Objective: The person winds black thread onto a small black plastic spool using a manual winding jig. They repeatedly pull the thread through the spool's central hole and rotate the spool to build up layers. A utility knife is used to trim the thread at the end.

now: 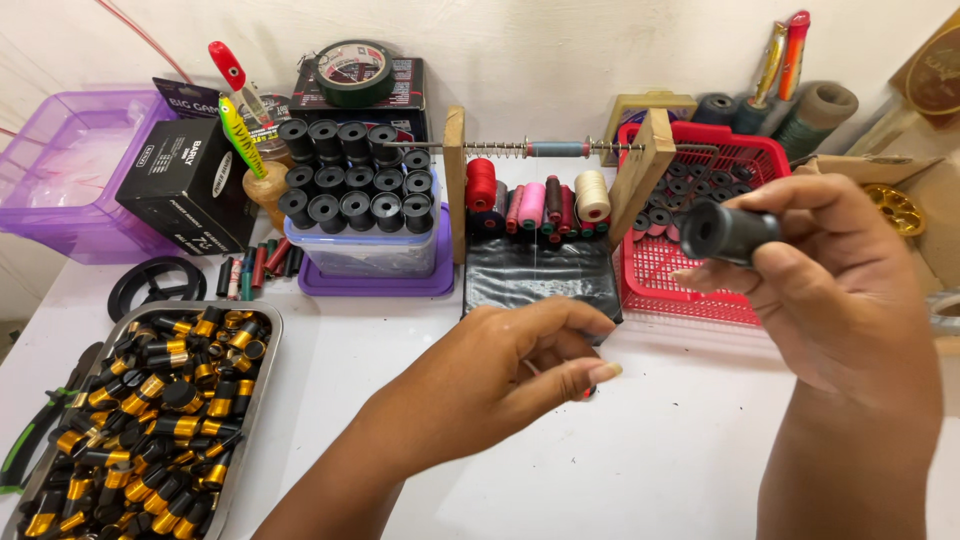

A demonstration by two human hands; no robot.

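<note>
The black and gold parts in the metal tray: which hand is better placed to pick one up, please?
Probably the left hand. It is free and hovers over the white table, nearer the metal tray of black and gold parts at the left. The right hand holds a black tube.

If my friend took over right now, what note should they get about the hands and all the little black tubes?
Right hand: raised, pinching one black tube between thumb and fingers, open end toward the camera.
Left hand: low over the white table, fingers curled; a small dark bit shows under its fingertips, too hidden to tell what.
Metal tray, left: heaped with black-and-gold pieces.
Clear tub, back: black tubes standing in rows.
Red basket, behind the right hand: more small black spools.
Thread rack, centre: coloured spools.
Done: a tray's worth heaped, rows stood up.
Left: the tube in hand is not yet set down anywhere.
</note>
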